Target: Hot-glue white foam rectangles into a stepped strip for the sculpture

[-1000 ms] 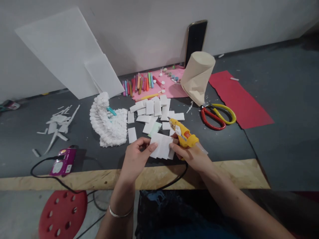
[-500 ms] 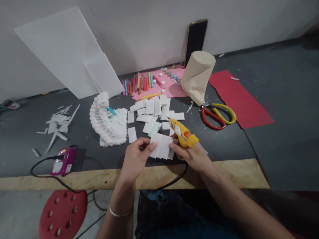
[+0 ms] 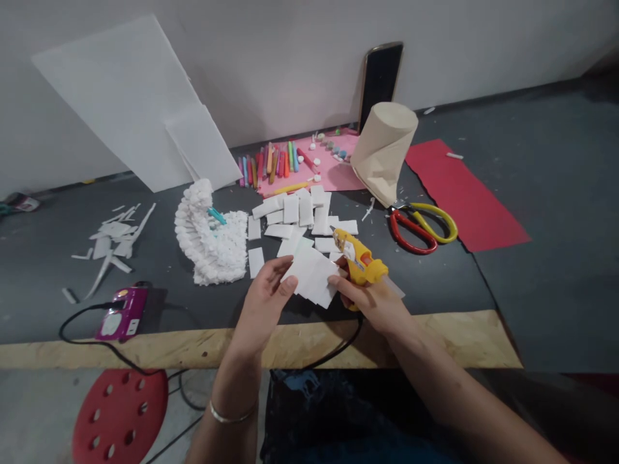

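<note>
Several overlapping white rectangular foam board pieces [image 3: 312,277] are held low over the front of the table, joined like a fan. My left hand [image 3: 268,293] pinches their left edge between thumb and fingers. On the right edge, my right hand [image 3: 370,299] presses its thumb against the pieces while also gripping a yellow hot glue gun [image 3: 355,251], whose nozzle points up and left. Behind them lies a loose pile of similar white pieces [image 3: 304,209]. A curved white foam model [image 3: 213,248] with a turquoise part [image 3: 217,215] stands left of my hands.
A purple extension socket [image 3: 123,314] and foam scraps [image 3: 116,238] lie at left. White boards [image 3: 130,96] lean on the wall. Crayons [image 3: 275,161] rest on pink paper [image 3: 333,174]. Scissors [image 3: 420,225], a beige cone [image 3: 387,142], a phone [image 3: 380,80] and red paper [image 3: 467,200] sit at right.
The fanned white pieces have turned clockwise, their left side rising and right side dropping. My left fingers have loosened and shifted slightly on the edge. The glue gun has moved slightly right.
</note>
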Action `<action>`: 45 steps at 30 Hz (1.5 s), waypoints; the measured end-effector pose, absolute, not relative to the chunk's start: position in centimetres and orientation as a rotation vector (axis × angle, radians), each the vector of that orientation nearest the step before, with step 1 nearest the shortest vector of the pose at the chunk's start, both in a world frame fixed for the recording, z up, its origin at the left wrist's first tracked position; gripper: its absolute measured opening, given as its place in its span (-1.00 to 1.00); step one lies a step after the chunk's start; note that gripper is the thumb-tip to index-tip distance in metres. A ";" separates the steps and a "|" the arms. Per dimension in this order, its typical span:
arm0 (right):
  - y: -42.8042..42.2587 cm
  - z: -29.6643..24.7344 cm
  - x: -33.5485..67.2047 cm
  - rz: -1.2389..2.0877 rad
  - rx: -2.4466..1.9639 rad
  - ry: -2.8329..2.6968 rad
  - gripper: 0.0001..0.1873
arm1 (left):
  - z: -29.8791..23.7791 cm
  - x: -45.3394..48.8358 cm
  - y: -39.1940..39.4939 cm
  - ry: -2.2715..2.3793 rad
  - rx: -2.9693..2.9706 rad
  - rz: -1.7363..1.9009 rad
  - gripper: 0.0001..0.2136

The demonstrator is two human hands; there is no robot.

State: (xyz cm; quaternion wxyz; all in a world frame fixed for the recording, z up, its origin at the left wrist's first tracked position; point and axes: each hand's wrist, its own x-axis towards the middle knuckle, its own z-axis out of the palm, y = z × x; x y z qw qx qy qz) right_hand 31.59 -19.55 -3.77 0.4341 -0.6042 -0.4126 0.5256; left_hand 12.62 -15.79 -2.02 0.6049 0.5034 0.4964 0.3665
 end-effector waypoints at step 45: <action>-19.6 -4.0 33.5 1.291 -1.375 -0.955 -0.63 | -3.8 11.4 -16.4 1.201 1.119 0.788 -0.61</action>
